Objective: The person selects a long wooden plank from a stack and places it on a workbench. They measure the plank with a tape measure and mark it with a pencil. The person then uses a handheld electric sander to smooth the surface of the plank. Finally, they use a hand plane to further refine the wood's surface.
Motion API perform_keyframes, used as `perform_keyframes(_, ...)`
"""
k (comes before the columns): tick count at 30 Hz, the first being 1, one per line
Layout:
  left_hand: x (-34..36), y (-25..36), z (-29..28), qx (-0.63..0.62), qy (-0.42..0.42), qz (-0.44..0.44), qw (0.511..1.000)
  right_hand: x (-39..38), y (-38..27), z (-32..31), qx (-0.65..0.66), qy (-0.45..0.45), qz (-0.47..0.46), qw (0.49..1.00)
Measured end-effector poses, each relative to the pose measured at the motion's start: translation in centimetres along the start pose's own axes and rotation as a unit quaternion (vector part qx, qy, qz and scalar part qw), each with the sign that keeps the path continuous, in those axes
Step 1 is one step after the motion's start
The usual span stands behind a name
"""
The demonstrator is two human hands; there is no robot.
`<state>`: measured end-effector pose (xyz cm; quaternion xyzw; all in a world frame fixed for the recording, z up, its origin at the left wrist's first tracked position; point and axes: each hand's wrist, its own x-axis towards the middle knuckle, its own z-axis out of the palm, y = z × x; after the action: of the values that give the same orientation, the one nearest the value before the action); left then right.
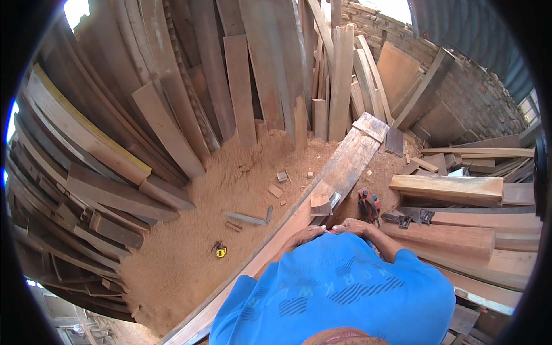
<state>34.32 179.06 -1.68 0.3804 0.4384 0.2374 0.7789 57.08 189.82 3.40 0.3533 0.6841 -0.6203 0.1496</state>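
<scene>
My left hand (309, 233) rests low over the long plank (296, 221), just in front of my blue shirt, its fingers curled. Close beside it on the right, my right hand (353, 228) is curled as well. Between the two hands a bit of red shows; the rest of what they grip is hidden by the hands and shirt. Just beyond the hands a small wooden block (321, 205) sits on the plank, next to a dark metal edge (335, 200). To the right of the plank lies a red and black power tool (368, 206).
Sawdust covers the ground (190, 247) at left, with a yellow tape measure (221, 250), a metal try square (250, 219) and wood offcuts (275, 190). Tall boards (238, 86) lean along the far side. Thick timbers (443, 238) are stacked at right.
</scene>
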Motion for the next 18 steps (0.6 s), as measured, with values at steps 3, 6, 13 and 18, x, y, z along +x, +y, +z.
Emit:
perform_keyframes(3,0.5,2.1,0.4,0.004,-0.05,-0.042,0.998,-1.3,0.1,0.1,-0.002,-0.015,0.021,1.0)
perform_keyframes(6,0.1,2.7,0.5,0.01,-0.045,-0.067,0.997,-2.0,-1.6,0.0,-0.011,-0.03,0.029,0.999)
perform_keyframes(13,0.1,2.6,1.0,0.01,-0.054,-0.083,0.995,-1.4,0.1,0.8,-0.019,-0.028,0.031,0.999)
perform_keyframes(18,0.0,2.4,1.2,0.011,-0.045,-0.085,0.995,-0.9,0.9,1.3,-0.02,-0.028,0.023,0.999)
